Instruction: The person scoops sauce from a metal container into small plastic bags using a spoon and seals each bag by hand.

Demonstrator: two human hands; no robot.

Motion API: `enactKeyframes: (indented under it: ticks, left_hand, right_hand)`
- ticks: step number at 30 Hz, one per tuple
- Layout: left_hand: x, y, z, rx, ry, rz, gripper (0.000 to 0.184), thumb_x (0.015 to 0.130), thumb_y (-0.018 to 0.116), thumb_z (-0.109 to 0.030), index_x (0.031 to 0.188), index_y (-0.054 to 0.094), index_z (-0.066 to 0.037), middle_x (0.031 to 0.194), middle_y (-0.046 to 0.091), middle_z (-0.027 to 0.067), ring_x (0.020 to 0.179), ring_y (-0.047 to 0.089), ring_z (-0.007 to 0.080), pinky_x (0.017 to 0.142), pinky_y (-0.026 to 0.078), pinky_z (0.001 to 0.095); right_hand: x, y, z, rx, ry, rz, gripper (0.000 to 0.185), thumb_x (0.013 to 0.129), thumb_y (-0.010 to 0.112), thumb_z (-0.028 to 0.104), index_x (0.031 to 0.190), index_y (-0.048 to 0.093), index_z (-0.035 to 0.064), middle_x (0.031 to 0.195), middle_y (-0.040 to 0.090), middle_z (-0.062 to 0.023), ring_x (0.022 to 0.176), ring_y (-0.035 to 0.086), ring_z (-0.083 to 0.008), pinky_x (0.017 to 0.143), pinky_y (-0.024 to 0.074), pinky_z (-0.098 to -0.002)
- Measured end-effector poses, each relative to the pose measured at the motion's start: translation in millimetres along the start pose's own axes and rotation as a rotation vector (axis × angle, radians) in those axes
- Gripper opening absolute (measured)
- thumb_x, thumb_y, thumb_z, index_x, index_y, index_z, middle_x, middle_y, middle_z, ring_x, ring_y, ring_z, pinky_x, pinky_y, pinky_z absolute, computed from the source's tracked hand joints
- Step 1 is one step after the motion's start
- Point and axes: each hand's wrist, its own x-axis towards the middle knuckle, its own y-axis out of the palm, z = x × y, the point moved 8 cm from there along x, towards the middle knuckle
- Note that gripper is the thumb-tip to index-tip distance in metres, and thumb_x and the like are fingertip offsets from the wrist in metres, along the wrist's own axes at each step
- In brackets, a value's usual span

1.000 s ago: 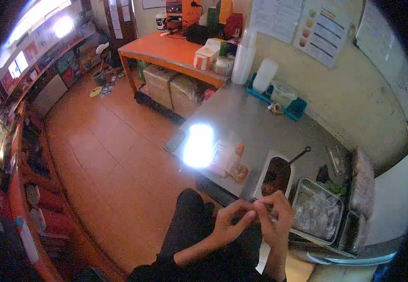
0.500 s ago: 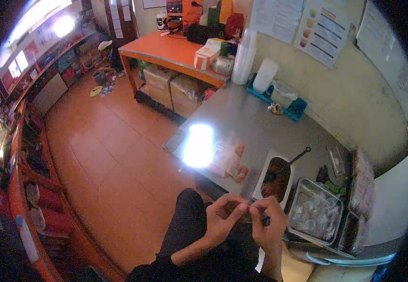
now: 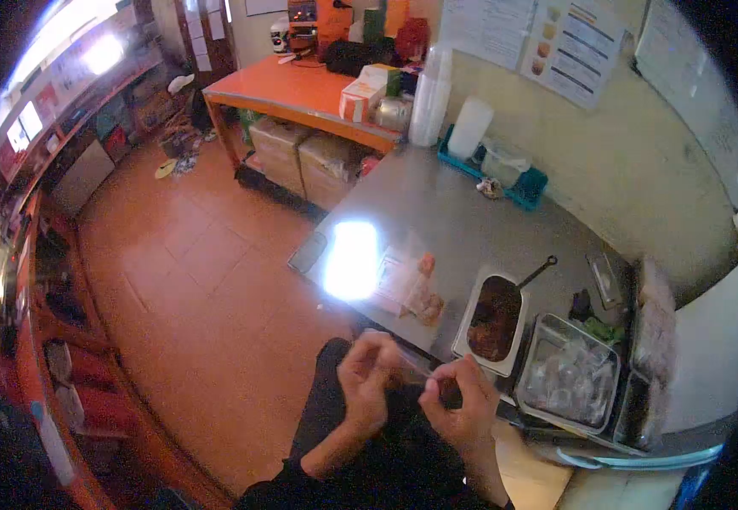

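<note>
One left hand [image 3: 364,378] and one right hand [image 3: 462,398] show, with one thin clear piece [image 3: 415,363] between the two. There are two tabletops, one steel tabletop [image 3: 462,225] and one orange tabletop [image 3: 280,82]; one metal pan [image 3: 486,366], one dark handle [image 3: 537,272], one tub [image 3: 529,355], two cardboard boxes [image 3: 280,155], one cup stack [image 3: 431,98]. Small clear bags [image 3: 566,378] overlap too much to count.

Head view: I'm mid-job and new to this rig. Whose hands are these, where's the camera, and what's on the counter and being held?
There's no machine: a person's bare left hand and right hand work here. One head-worn camera looks forward and down. The right fingertips appear to pinch a thin clear piece, probably plastic, reaching toward the left hand, whose grip is blurred. On the metal counter lie a metal pan of dark contents, a clear-looking tray of small plastic packets, and a teal basket.
</note>
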Motion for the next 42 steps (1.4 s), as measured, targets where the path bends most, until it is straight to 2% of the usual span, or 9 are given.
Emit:
enactKeyframes:
  ticks: [11,14,16,20,25,30,32,35,42]
  left_hand:
    - [-5,-19,6,0.114,0.025,-0.049,0.006,0.088,0.052,-0.008,0.086,0.049,-0.003,0.075,0.053,0.0027,0.062,0.049,0.0093,0.056,0.041,0.0222]
    - [6,-20,9,0.060,-0.203,0.096,0.011,0.085,0.058,-0.011,0.088,0.054,-0.001,0.073,0.059,0.0061,0.062,0.054,0.0112,0.057,0.044,0.0225]
    - [14,2,3,0.630,0.118,0.613,0.015,0.080,0.064,-0.011,0.089,0.059,0.001,0.074,0.064,0.0101,0.065,0.058,0.0132,0.059,0.046,0.0247]
    - [17,19,22,0.845,-0.076,0.702,0.019,0.076,0.067,-0.011,0.089,0.062,0.002,0.076,0.065,0.0123,0.068,0.060,0.0139,0.061,0.048,0.0275]
    - [59,17,69,0.846,-0.222,0.611,0.031,0.080,0.060,-0.003,0.110,0.050,-0.003,0.100,0.058,0.0089,0.084,0.060,0.0184,0.069,0.051,0.0284]
    - [109,76,54,0.575,-0.053,0.476,0.011,0.089,0.049,-0.007,0.097,0.053,-0.001,0.091,0.061,0.0073,0.075,0.062,0.0173,0.063,0.052,0.0288]
    - [137,80,68,0.781,0.279,0.450,0.014,0.085,0.054,-0.011,0.093,0.055,0.000,0.088,0.063,0.0114,0.074,0.063,0.0186,0.063,0.051,0.0292]
    - [184,63,126,1.032,0.061,0.469,0.019,0.077,0.059,-0.013,0.090,0.058,0.001,0.080,0.062,0.0169,0.072,0.063,0.0225,0.061,0.049,0.0323]
    - [197,68,99,1.444,0.319,0.457,0.017,0.069,0.059,-0.012,0.078,0.059,0.002,0.068,0.062,0.0178,0.064,0.063,0.0248,0.056,0.047,0.0366]
  right_hand:
    - [6,4,-1,0.148,0.012,0.007,0.018,0.072,0.068,0.011,0.086,0.059,0.0064,0.078,0.056,-0.0067,0.073,0.057,-0.0218,0.063,0.0456,-0.0303]
    - [-1,9,-11,0.089,-0.058,0.060,0.015,0.074,0.065,0.009,0.088,0.060,0.0064,0.082,0.057,-0.0075,0.076,0.057,-0.0254,0.065,0.0459,-0.0319]
    - [0,6,-18,0.091,-0.048,0.050,0.014,0.076,0.064,0.008,0.090,0.060,0.0064,0.084,0.057,-0.0078,0.077,0.057,-0.0260,0.065,0.0457,-0.0321]
    - [4,2,-22,0.095,-0.071,-0.017,0.011,0.079,0.060,0.011,0.090,0.060,0.0070,0.083,0.056,-0.0087,0.077,0.056,-0.0271,0.066,0.0456,-0.0353]
    - [-10,-37,-41,0.112,-0.007,-0.181,0.010,0.079,0.061,0.007,0.089,0.061,0.0054,0.082,0.057,-0.0088,0.073,0.056,-0.0250,0.062,0.0453,-0.0326]
    - [-41,-104,-101,-0.035,0.321,-0.368,0.007,0.083,0.057,0.007,0.088,0.060,0.0048,0.080,0.059,-0.0093,0.067,0.057,-0.0234,0.063,0.0459,-0.0309]
    - [-51,-130,-124,-0.121,0.375,-0.456,0.007,0.081,0.056,0.006,0.087,0.060,0.0040,0.079,0.059,-0.0099,0.067,0.056,-0.0240,0.063,0.0458,-0.0317]
    - [-66,-145,-161,-0.398,0.382,-0.383,0.011,0.075,0.061,0.005,0.086,0.059,0.0040,0.083,0.058,-0.0114,0.074,0.056,-0.0264,0.067,0.0455,-0.0351]
    - [-74,-141,-204,-0.589,0.612,-0.338,0.035,0.065,0.071,0.013,0.096,0.056,0.0094,0.103,0.051,-0.0175,0.095,0.052,-0.0359,0.079,0.0425,-0.0453]
